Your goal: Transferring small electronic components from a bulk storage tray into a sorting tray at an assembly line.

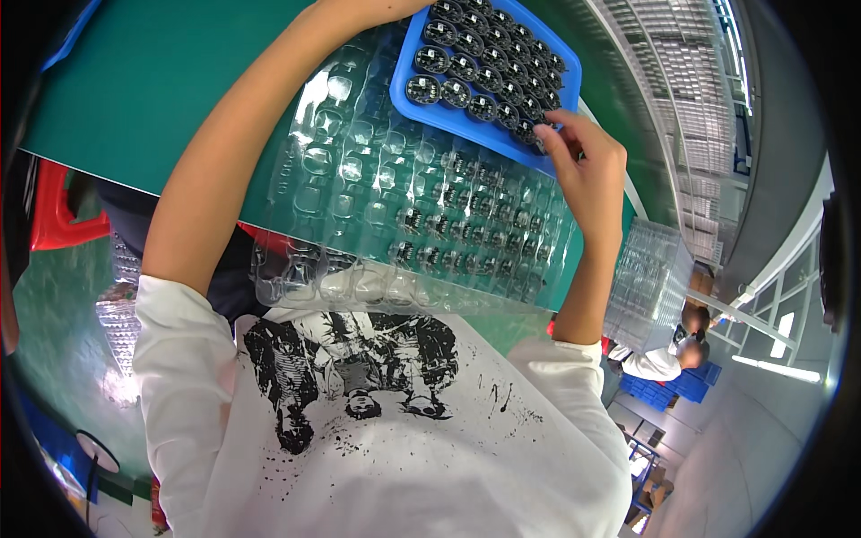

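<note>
A blue tray [484, 133] at the top middle holds rows of small round black parts [482, 108], each with a tiny pale square on top. My right hand [592, 161] is at the tray's near right corner, thumb and forefinger closed on one of the round parts there. At the upper edge of the picture, my left hand [381, 9] reaches to the tray's far left side; its fingers are out of sight. Nearer to me, under the tray's edge, lies a clear plastic blister tray [345, 202]. Its right-hand pockets hold several small dark parts [439, 224]; the left-hand pockets look bare.
All this rests on a green table [134, 117]. A stack of clear plastic trays [647, 278] stands off to the right, with another person [664, 361] beyond it. To the left, below the table edge, is a red stool [58, 211]. Blue crates [691, 384] are farther right.
</note>
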{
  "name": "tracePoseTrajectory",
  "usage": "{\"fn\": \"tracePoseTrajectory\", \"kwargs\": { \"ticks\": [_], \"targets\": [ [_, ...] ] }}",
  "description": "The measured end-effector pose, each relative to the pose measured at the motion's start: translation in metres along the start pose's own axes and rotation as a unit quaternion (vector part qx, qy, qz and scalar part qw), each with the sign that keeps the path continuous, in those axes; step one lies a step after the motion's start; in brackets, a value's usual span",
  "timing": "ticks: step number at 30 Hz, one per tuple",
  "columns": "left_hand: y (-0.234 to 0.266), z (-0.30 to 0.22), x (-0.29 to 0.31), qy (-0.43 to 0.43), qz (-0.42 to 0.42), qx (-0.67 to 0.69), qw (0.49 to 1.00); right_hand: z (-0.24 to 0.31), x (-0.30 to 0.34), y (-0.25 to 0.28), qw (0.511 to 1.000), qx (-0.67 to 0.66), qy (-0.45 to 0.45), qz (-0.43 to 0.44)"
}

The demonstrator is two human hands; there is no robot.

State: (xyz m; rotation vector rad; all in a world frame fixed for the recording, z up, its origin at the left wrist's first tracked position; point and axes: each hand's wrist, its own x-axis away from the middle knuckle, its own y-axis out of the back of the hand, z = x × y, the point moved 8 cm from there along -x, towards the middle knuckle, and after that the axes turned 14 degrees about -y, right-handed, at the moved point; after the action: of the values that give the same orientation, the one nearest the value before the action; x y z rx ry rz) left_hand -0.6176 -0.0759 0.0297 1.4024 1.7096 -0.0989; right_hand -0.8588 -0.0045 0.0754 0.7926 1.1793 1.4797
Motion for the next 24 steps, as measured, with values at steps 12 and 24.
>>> {"fn": "tracePoseTrajectory", "kwargs": {
  "ticks": [12,24],
  "targets": [
    [-0.001,0.002,0.0,-0.019,-0.014,0.006,1.0,0.001,-0.013,-0.007,0.995,0.018,0.1,-0.01],
    [-0.001,0.001,0.0,-0.009,-0.01,0.0,1.0,0.004,-0.005,0.001,0.998,-0.01,0.068,-0.015]
  ]
}}
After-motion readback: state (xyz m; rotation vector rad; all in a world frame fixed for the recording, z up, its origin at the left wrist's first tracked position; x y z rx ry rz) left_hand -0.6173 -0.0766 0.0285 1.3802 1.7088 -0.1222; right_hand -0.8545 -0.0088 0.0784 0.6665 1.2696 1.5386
